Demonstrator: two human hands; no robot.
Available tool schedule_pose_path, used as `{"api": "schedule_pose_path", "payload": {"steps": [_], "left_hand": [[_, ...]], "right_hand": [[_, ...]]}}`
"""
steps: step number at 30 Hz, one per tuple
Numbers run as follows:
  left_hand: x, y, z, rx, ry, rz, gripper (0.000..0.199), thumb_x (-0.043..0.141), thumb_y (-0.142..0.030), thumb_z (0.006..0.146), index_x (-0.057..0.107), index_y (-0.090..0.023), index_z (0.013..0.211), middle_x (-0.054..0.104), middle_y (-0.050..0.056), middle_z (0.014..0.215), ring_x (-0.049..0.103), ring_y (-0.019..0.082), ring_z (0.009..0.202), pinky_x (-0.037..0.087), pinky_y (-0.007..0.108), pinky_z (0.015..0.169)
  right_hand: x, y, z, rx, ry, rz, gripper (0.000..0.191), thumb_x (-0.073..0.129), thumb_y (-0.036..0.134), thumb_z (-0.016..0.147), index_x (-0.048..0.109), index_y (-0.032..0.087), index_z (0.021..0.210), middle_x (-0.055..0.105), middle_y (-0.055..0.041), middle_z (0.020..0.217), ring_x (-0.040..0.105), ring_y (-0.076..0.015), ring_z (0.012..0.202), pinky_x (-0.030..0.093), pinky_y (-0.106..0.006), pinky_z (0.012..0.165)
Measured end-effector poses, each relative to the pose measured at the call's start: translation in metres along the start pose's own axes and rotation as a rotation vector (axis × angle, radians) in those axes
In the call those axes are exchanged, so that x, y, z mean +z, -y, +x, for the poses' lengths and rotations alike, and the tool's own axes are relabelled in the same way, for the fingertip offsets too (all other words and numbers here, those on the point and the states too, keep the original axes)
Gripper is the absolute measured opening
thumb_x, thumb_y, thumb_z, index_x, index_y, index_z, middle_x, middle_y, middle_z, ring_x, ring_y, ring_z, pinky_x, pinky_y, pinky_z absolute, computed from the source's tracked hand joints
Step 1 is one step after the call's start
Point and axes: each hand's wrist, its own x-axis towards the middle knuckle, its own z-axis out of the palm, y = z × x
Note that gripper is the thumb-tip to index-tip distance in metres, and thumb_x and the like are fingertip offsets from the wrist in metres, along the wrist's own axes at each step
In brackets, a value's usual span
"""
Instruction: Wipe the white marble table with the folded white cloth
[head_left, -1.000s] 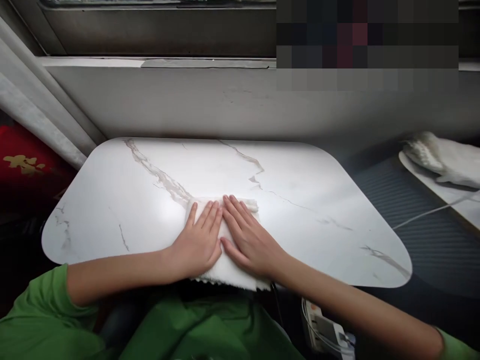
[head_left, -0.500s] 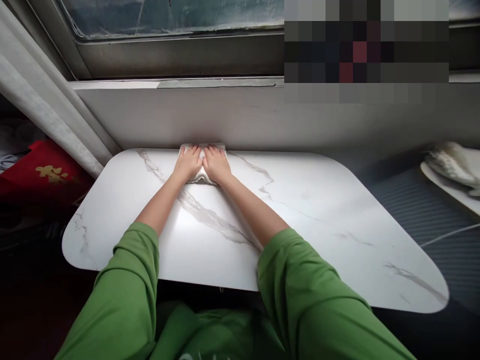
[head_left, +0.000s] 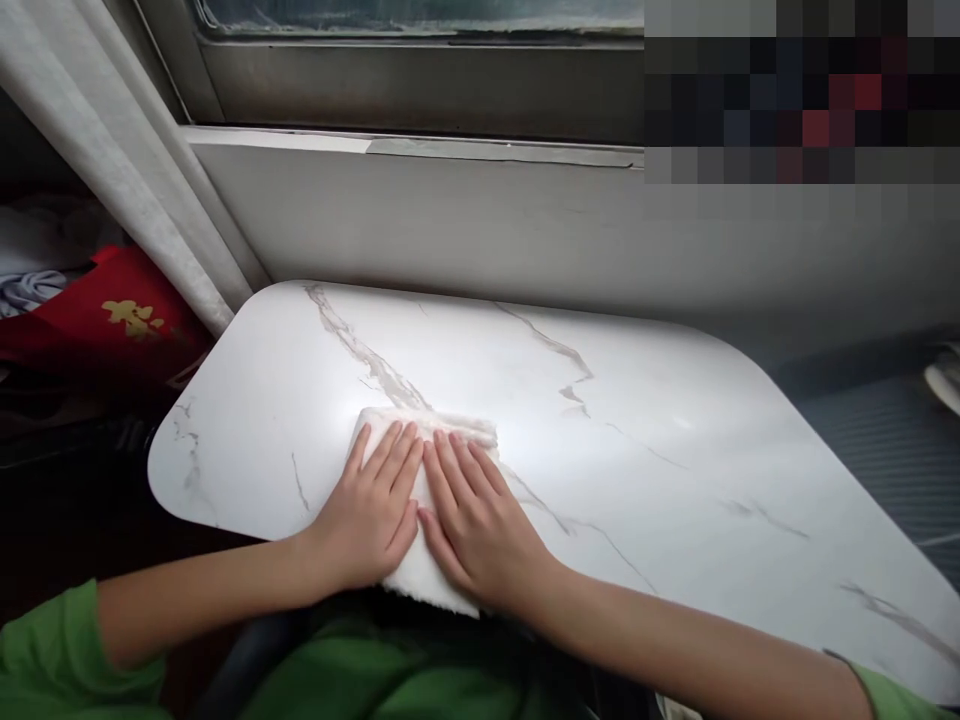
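A white cloth (head_left: 431, 590) lies flat on the marble-patterned white table (head_left: 645, 410), at its near edge, with its lower corner reaching past that edge. My left hand (head_left: 367, 515) rests flat on the cloth's left half, fingers stretched out and pointing away from me. Beside it, my right hand (head_left: 480, 520) presses flat on the right half, its fingers also extended. The two thumbs are close together over the middle. Part of the cloth is covered by my palms.
Behind the table rises a grey wall panel (head_left: 480, 220) below a window (head_left: 420, 15). A pale curtain (head_left: 112, 150) hangs at the left, beside a red bag (head_left: 142, 320) with gold decoration. Ribbed grey-blue material (head_left: 885, 440) lies at the right. The upper right is pixelated.
Both hands and the cloth have come from the table's far edge back toward me to the near edge. My elbows are now bent outward, and the view has shifted closer.
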Motion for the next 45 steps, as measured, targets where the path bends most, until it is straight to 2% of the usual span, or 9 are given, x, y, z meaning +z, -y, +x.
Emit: {"api": "schedule_pose_path", "payload": {"steps": [4,8,12,16,21,30,34,38,45], "left_hand": [[-0.002,0.021,0.011,-0.105,0.050,0.018,0.058,0.029,-0.027,0.096,0.030,0.000,0.147,0.024,0.016,0.155,0.016,0.029,0.146,0.010,0.052,0.119],[0.003,0.083,0.077,-0.217,0.100,0.034,0.059,0.032,-0.026,0.095,0.028,-0.003,0.149,0.024,0.014,0.156,0.016,0.029,0.146,0.009,0.049,0.119],[0.005,0.152,0.145,-0.323,0.037,0.054,0.055,0.034,-0.025,0.095,0.034,-0.010,0.148,0.025,0.009,0.157,0.013,0.034,0.145,0.010,0.050,0.118],[0.007,0.185,0.175,-0.330,0.026,0.016,0.055,0.034,-0.026,0.095,0.033,-0.013,0.149,0.026,0.009,0.157,0.015,0.032,0.145,0.012,0.049,0.118],[0.005,0.170,0.145,-0.339,0.100,-0.034,0.057,0.034,-0.031,0.096,0.028,-0.017,0.151,0.018,0.006,0.159,0.006,0.032,0.147,0.011,0.055,0.117],[-0.020,0.080,-0.031,-0.204,0.073,0.030,0.058,0.035,-0.025,0.092,0.033,-0.011,0.148,0.020,0.012,0.158,0.006,0.036,0.146,0.017,0.060,0.115],[-0.024,0.060,-0.071,-0.211,0.046,0.057,0.058,0.036,-0.024,0.092,0.034,-0.006,0.147,0.020,0.015,0.157,0.004,0.037,0.146,0.018,0.059,0.114],[-0.025,0.092,-0.048,-0.242,0.127,0.036,0.060,0.035,-0.028,0.093,0.031,-0.006,0.148,0.020,0.013,0.158,0.006,0.037,0.146,0.014,0.058,0.116],[-0.021,0.215,0.064,-0.310,0.182,0.039,0.057,0.030,-0.028,0.096,0.026,-0.012,0.150,0.018,0.009,0.159,0.005,0.030,0.147,0.011,0.053,0.117]], "right_hand": [[0.015,-0.015,0.030,-0.040,0.029,0.074,0.059,0.033,0.032,0.094,0.044,-0.007,0.138,0.039,-0.0278,0.146,0.029,-0.0383,0.140,0.030,-0.052,0.112],[0.054,-0.061,0.107,0.077,0.079,0.114,0.061,0.032,0.034,0.094,0.039,-0.004,0.142,0.035,-0.0252,0.150,0.027,-0.0351,0.141,0.024,-0.051,0.114],[0.085,-0.102,0.188,0.226,0.082,0.098,0.059,0.033,0.029,0.093,0.038,-0.003,0.142,0.035,-0.0244,0.150,0.031,-0.0348,0.140,0.024,-0.053,0.112],[0.097,-0.120,0.223,0.262,0.062,0.058,0.056,0.033,0.026,0.092,0.041,-0.003,0.139,0.040,-0.0254,0.147,0.035,-0.0357,0.136,0.026,-0.053,0.110],[0.090,-0.099,0.192,0.180,0.074,0.063,0.060,0.029,0.029,0.095,0.035,-0.005,0.143,0.032,-0.0272,0.150,0.028,-0.0375,0.140,0.021,-0.056,0.111],[0.035,0.033,0.076,-0.018,0.078,0.259,0.064,0.030,0.038,0.096,0.029,-0.002,0.147,0.022,-0.0244,0.155,0.005,-0.0346,0.146,0.017,-0.059,0.115],[0.021,0.054,0.062,-0.128,0.136,0.307,0.066,0.034,0.039,0.096,0.029,-0.003,0.146,0.021,-0.0265,0.155,0.004,-0.0364,0.146,0.019,-0.061,0.114],[0.038,0.043,0.094,-0.087,0.171,0.312,0.069,0.032,0.043,0.095,0.028,-0.001,0.147,0.022,-0.0249,0.155,0.006,-0.0354,0.146,0.014,-0.060,0.115],[0.090,-0.018,0.223,0.126,0.193,0.214,0.068,0.035,0.040,0.095,0.026,-0.002,0.148,0.023,-0.0251,0.155,0.016,-0.0357,0.144,0.010,-0.054,0.116]]}}
